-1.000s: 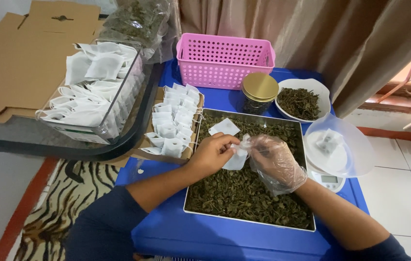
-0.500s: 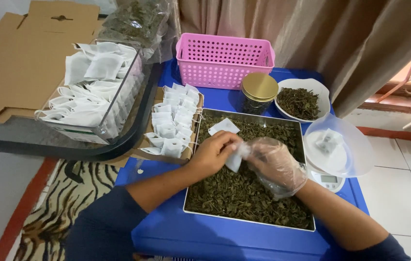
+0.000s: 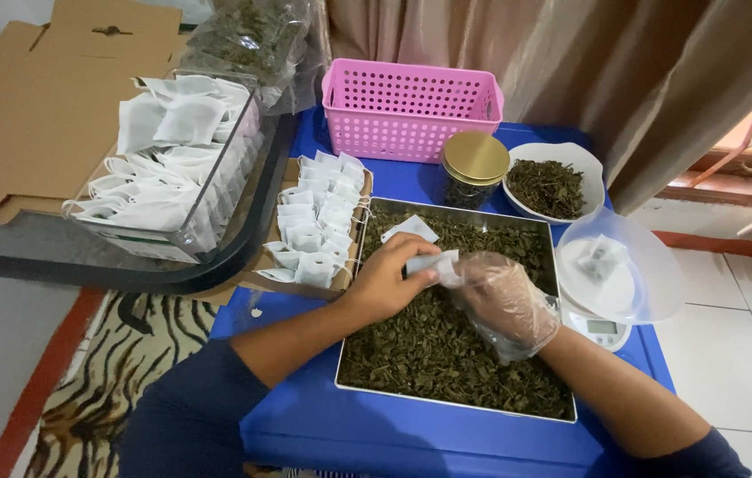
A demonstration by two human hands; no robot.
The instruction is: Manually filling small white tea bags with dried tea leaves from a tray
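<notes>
Tea bag (image 3: 432,264) was pinched between my bare left hand (image 3: 387,281) and gloved right hand (image 3: 503,301), right over the tray (image 3: 456,405) of dried leaves (image 3: 433,350). Best bet was probably keeping its mouth stretched open so nothing spilled outside.

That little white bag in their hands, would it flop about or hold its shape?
Probably floppy: the small white bag bends between the left hand and gloved right hand. Likely very light, being thin and paper-like.
</notes>
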